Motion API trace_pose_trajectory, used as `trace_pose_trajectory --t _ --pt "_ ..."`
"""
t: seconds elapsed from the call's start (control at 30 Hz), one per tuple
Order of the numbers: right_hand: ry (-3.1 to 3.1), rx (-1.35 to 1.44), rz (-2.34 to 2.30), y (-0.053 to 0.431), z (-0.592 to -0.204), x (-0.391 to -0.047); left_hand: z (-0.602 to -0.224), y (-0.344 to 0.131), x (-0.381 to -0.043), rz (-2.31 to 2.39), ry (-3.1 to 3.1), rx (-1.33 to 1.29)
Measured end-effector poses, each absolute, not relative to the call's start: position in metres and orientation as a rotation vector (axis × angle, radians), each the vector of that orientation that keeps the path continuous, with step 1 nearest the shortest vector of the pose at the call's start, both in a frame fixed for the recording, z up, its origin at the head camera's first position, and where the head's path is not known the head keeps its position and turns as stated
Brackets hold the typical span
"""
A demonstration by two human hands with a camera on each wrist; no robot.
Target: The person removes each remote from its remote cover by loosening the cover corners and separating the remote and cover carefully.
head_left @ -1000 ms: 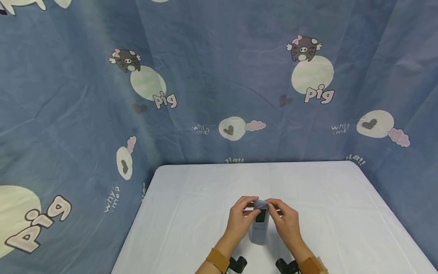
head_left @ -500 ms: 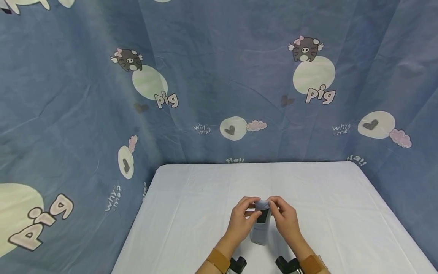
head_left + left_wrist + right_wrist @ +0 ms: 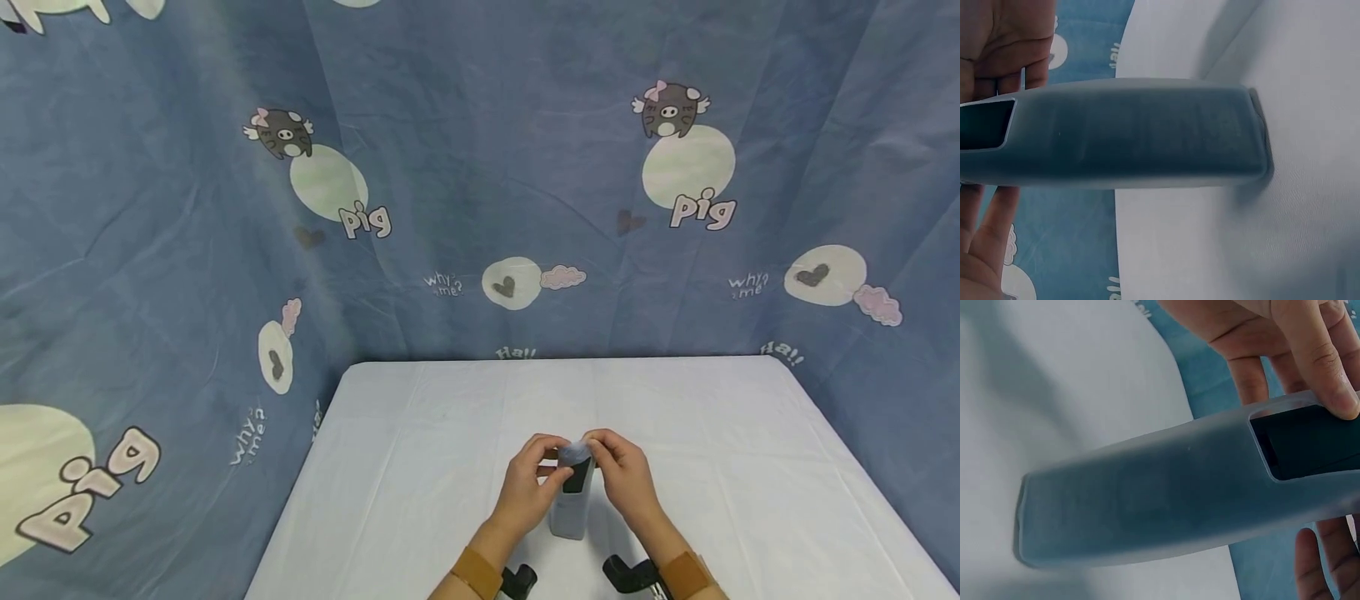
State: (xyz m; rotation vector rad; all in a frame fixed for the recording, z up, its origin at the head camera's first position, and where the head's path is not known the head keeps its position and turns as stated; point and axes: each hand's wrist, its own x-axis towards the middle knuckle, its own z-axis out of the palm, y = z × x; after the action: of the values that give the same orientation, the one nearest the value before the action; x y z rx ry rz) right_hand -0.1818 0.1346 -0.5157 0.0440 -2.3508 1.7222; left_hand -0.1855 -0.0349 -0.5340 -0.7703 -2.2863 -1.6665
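A remote control with a dark screen [image 3: 576, 481] stands on end on the white table, inside a translucent bluish-grey silicone cover [image 3: 1129, 494]. The cover's window frames the screen, and its closed lower end meets the tabletop. My left hand [image 3: 525, 483] grips the upper left side; in the right wrist view its thumb [image 3: 1338, 397] presses at the window's edge. My right hand [image 3: 627, 483] pinches the cover's top right edge between thumb and fingers. The rounded top rim [image 3: 574, 452] of the cover shows between both hands. In the left wrist view the top end lies outside the picture.
The white table [image 3: 435, 408] stretches out around the hands. A blue curtain [image 3: 465, 167] with pig prints hangs behind its far edge and along both sides. Black wrist cameras [image 3: 628, 575] on tan straps [image 3: 477, 572] sit close above the tabletop, near the cover's lower end.
The cover's top rim has gone from a peaked fold to a rounder shape. My right hand's fingertips have shifted slightly up along it. My left hand has stayed nearly in place.
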Motion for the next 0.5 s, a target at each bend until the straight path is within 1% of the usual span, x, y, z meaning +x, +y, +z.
trace_pose_trajectory --t 0.27,0.3,0.5 --pt "-2.403 -0.001 1.731 0.1330 -0.5120 -0.1833 -0.5347 -0.0347 -0.1836 -1.621 -2.270 -0.833" --pt "-2.403 -0.015 1.751 0.1343 -0.5166 -0.1863 -0.5349 -0.0345 -0.1836 -1.611 -2.264 -0.840" --pt "-2.440 -0.038 1.838 0.1357 -0.5170 -0.1852 -0.5369 -0.0357 -0.1836 -1.604 -2.244 -0.808"
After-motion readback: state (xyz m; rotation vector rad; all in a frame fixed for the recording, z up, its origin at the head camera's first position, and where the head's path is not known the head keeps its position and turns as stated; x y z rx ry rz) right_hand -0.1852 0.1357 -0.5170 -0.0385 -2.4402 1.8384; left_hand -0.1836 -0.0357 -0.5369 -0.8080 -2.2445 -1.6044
